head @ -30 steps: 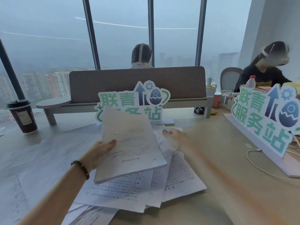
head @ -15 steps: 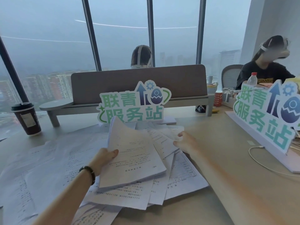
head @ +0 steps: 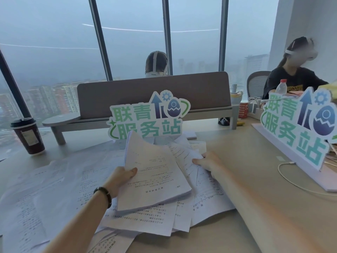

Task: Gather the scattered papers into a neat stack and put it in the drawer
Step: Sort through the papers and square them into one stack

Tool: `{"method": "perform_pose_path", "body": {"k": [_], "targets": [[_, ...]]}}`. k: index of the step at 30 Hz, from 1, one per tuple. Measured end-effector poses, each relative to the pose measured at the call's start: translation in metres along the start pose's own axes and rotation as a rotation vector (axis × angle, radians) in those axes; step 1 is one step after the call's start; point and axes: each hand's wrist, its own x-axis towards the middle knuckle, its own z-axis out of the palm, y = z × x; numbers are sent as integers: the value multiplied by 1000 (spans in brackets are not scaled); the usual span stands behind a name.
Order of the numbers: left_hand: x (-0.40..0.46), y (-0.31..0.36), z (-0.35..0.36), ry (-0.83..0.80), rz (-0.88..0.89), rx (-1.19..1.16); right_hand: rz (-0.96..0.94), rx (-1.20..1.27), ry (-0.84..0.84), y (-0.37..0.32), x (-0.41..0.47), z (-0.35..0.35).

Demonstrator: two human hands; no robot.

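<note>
My left hand [head: 121, 177] grips a thick stack of printed papers [head: 155, 172] by its left edge and holds it tilted above the desk. My right hand [head: 207, 161] pinches the right edge of loose sheets [head: 184, 154] lying just right of that stack, thumb on top. More scattered papers [head: 54, 190] cover the desk to the left, and overlapping sheets [head: 155, 220] lie under the lifted stack. No drawer is in view.
A green and white standing sign [head: 147, 117] is right behind the papers; a second sign [head: 299, 128] stands at the right with a white cable [head: 291, 181] beside it. A dark coffee cup [head: 28, 136] sits far left. A grey divider [head: 153, 95] and two seated people lie beyond.
My left hand brought the stack lower and a little toward me. My right hand slid back from the far sheets and took hold of the loose sheets' right edge.
</note>
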Motion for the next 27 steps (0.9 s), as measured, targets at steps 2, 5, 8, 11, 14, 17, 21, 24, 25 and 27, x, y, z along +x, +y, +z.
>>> {"method": "perform_pose_path", "body": {"k": [2, 5, 8, 11, 14, 17, 21, 24, 25, 27], "targets": [[1, 2, 0, -15, -10, -16, 22, 18, -28, -1, -1, -8], [3, 3, 2, -25, -15, -32, 31, -21, -55, -4, -2, -24], [3, 4, 4, -36, -13, -67, 58, -12, -74, -3, 2, -36], [0, 8, 5, -49, -3, -121, 61, -93, -123, 2, 6, -37], [-3, 15, 9, -67, 8, -159, -14, -273, -111, 7, 6, -34], [-6, 21, 15, -69, 9, -180, -90, -425, -49, 7, 4, -36], [-6, 20, 22, -72, 2, -194, -236, -559, 63, 3, -2, -36], [-6, 17, 24, -74, -8, -195, -217, -494, 51, 0, -3, -35], [-6, 16, 25, -78, -5, -195, -200, -456, 27, 1, -1, -34], [-7, 15, 25, -81, 6, -195, -149, -359, -60, 2, -2, -34]]}}
